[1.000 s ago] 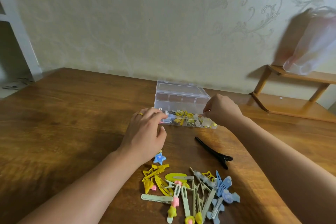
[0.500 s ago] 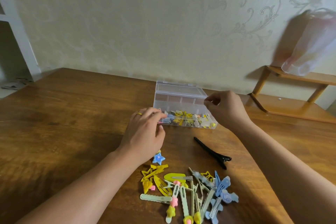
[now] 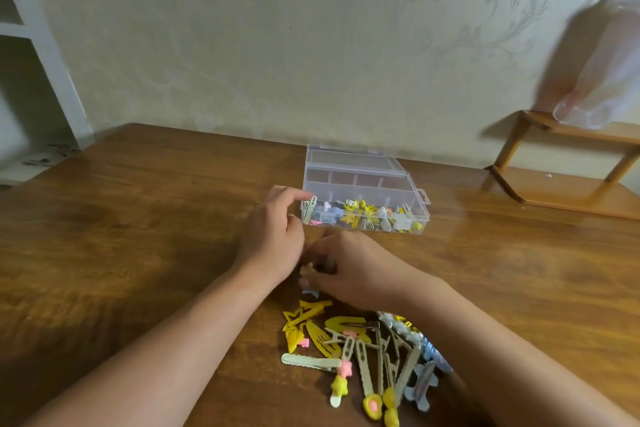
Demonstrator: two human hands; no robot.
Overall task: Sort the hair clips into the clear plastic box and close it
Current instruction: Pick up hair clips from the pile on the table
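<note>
The box (image 3: 363, 198) stood open just beyond the left hand (image 3: 273, 243), with clips already in its front compartments and the back row bare. The loose clips (image 3: 360, 350) lay in a pile below both hands, near the wrists.

The left hand was beside the box's left front corner, its forefinger stretched toward the rim and the other fingers loosely curled; it seemed to hold nothing. The right hand (image 3: 353, 270) was low on the table, close beside the left, its fingers bent around something small and pale.

To do this step well, I think it is better to pinch one clip only, lift it free of the pile, and keep the box steady with the left hand.

The fingertips were blurred, so the thing they held could not be made out. The right forearm covered part of the pile.
</note>
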